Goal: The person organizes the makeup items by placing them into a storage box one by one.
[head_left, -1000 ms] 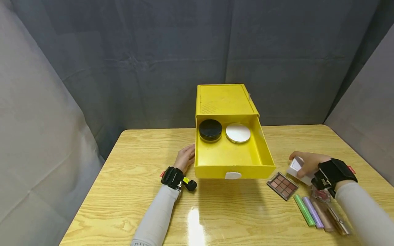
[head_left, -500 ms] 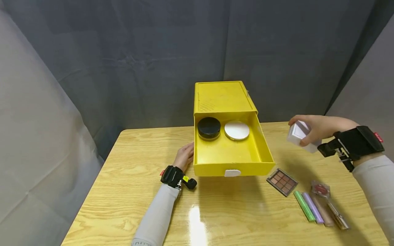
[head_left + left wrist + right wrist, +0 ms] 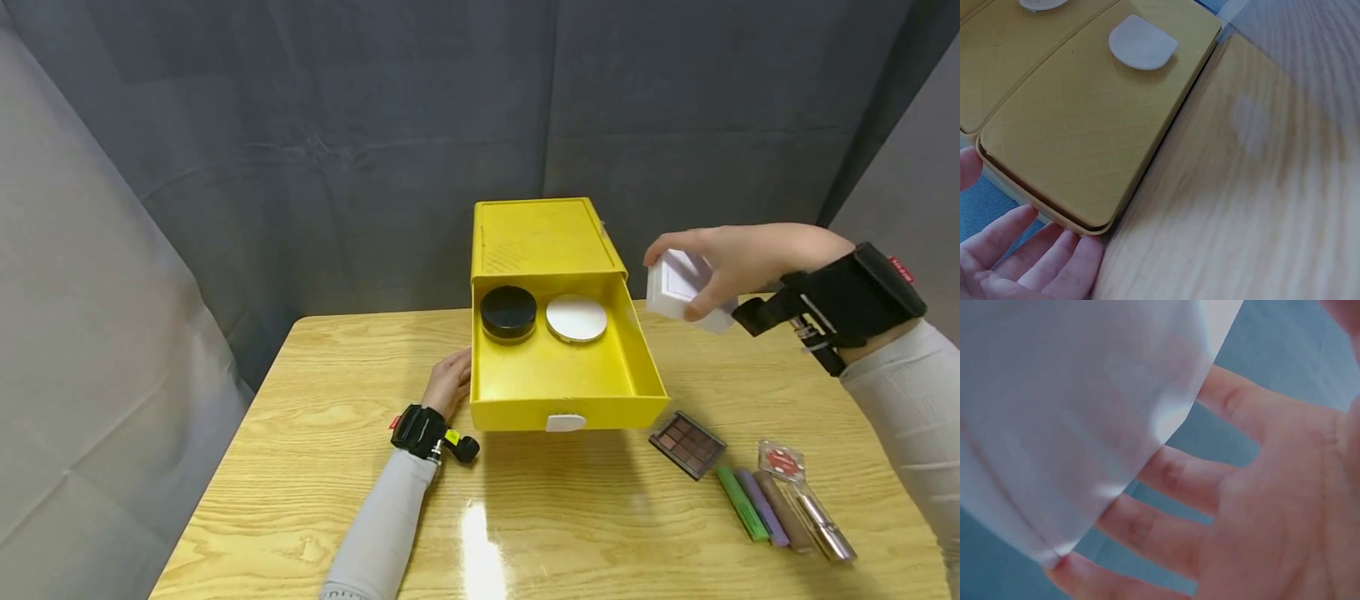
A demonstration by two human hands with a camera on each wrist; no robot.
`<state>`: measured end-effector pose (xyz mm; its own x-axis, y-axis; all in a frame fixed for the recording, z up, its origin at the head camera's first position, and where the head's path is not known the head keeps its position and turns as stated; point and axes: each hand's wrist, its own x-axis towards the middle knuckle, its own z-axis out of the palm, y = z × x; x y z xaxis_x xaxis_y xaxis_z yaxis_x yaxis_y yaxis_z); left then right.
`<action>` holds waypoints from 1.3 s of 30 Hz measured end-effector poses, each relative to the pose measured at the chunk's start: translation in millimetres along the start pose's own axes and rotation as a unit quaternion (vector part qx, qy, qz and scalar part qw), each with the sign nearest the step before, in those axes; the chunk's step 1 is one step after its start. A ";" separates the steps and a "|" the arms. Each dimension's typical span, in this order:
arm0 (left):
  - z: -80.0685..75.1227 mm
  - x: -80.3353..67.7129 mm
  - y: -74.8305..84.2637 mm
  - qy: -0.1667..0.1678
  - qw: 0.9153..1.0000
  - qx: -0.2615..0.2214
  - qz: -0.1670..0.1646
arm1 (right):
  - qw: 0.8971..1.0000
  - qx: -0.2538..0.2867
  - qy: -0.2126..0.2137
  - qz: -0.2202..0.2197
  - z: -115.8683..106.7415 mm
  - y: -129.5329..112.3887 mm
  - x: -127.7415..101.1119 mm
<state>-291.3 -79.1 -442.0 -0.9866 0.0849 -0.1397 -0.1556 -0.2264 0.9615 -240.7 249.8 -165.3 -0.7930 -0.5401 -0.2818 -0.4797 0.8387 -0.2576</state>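
My right hand [image 3: 750,254] grips a small white box [image 3: 666,293] between thumb and fingers, raised beside the yellow drawer cabinet [image 3: 536,239]. Up close in the right wrist view, the fingers press along the edge of that box [image 3: 1072,412]. The cabinet's upper drawer [image 3: 555,371] is pulled out. Inside it a round black-lidded jar [image 3: 509,312] and a round white compact [image 3: 577,318] lie side by side. At the cabinet's left side rests my left hand [image 3: 447,383], its extended fingertips touching the edge next to the lower drawer front [image 3: 1085,131] in the left wrist view.
Right of the drawer, an eyeshadow palette [image 3: 687,444] lies on the wooden table [image 3: 300,467]. Nearby are a green tube [image 3: 742,503], a purple tube [image 3: 762,507], a brown tube [image 3: 783,512], a silver tube [image 3: 825,523] and a clear case with red [image 3: 782,461]. Grey cloth [image 3: 337,167] hangs behind.
My right hand has lifted the white box off the table and carried it up and leftward, near the drawer's right side. My left hand stays at the cabinet.
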 end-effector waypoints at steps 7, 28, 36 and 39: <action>-0.2 1.9 1.1 0.001 1.000 -0.006 0.006 | 0.998 -0.045 -0.013 -0.033 -10.4 -47.3 18.2; 1.0 2.4 -4.2 -0.004 1.000 -0.006 0.005 | 0.987 -0.059 -0.123 -0.082 33.9 -117.7 70.7; 3.6 0.2 -1.3 0.003 1.000 -0.006 -0.003 | 0.983 -0.073 -0.145 -0.086 44.8 -121.7 76.2; 4.9 0.3 -0.9 0.008 1.000 -0.008 -0.011 | 0.982 -0.083 -0.150 -0.079 48.9 -120.7 77.5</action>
<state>-291.1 -74.2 -441.7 -0.9834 0.0744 -0.1656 -0.1788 -0.2397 0.9542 -225.9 103.3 -201.2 -0.5697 -0.6396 -0.5161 -0.6622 0.7292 -0.1727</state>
